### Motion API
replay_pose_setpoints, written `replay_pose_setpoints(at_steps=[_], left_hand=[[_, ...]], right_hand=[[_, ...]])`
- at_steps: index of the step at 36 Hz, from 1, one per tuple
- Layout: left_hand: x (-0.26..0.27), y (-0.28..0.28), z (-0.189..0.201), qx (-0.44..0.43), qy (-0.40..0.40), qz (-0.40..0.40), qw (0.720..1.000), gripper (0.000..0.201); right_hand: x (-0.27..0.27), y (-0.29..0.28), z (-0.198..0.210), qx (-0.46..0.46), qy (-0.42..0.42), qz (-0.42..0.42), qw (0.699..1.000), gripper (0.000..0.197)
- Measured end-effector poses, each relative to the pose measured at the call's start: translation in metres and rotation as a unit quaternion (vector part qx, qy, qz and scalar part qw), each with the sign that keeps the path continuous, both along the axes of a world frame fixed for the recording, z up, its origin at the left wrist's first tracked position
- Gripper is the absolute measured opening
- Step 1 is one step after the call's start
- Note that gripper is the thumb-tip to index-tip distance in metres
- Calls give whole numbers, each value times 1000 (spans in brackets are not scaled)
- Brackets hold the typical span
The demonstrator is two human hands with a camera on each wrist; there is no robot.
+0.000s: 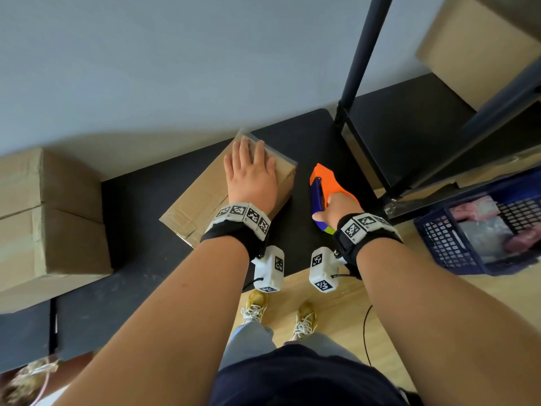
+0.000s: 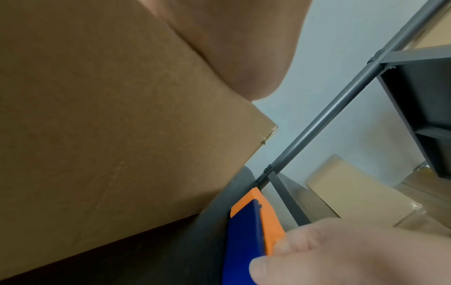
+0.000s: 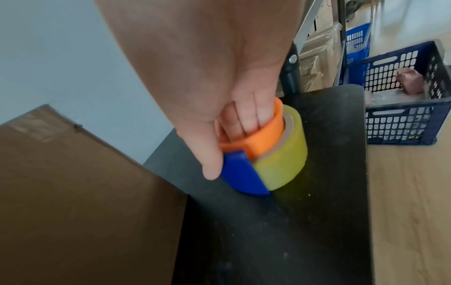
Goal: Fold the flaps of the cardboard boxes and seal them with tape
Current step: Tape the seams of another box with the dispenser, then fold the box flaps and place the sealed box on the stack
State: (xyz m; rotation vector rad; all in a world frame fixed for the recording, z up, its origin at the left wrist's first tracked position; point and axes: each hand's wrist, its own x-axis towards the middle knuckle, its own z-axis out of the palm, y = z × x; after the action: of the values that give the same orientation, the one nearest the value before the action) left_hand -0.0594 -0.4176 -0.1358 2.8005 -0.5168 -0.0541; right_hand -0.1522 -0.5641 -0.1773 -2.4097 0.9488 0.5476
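Observation:
A closed cardboard box (image 1: 202, 197) lies on the black table (image 1: 140, 218), with clear tape along its far edge. My left hand (image 1: 248, 168) rests flat on the box top, fingers straight. From below, the left wrist view shows the box side (image 2: 109, 125) and the heel of that hand (image 2: 244, 48). My right hand (image 1: 336, 206) grips an orange and blue tape dispenser (image 1: 322, 186) just right of the box. Its fingers sit inside the orange core (image 3: 256, 135), the thumb lies on the blue guard, and the clear tape roll (image 3: 285, 152) rests on the table.
Two stacked sealed boxes (image 1: 49, 212) stand at the table's left. A dark metal shelf frame (image 1: 363, 63) rises at the right with a box (image 1: 480, 51) on it. A blue crate (image 1: 483, 230) of wrapped items sits on the wooden floor at the right.

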Motion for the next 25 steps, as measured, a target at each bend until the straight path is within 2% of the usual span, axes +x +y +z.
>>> replay_pose_setpoints(at_steps=[3,6,9,12,15,19,22,25], left_hand=[[0,2,2,-23,3,-2,1000,48],[2,4,6,-44,22,-2,999,47],[7,6,12,-65,49,9,997,47],[16,9,23,-104,41,18,994,52],[36,15,33,-102,0,-14,995,43],[63,22,40,-46,34,-84,995,34],[74,25,39,-30,74,-115,990,33],[78,28,34,-27,85,-131,987,32]], right_hand=[[6,2,6,-2,43,-7,999,35],[11,1,17,-25,23,-32,999,28],[15,-2,32,-39,-81,-72,993,21],[21,0,50,26,-211,-90,973,11],[29,8,68,74,-275,-103,953,8],[36,22,74,117,-302,-117,939,7],[40,29,71,128,-297,-103,941,4],[44,35,67,126,-287,-89,945,12]])
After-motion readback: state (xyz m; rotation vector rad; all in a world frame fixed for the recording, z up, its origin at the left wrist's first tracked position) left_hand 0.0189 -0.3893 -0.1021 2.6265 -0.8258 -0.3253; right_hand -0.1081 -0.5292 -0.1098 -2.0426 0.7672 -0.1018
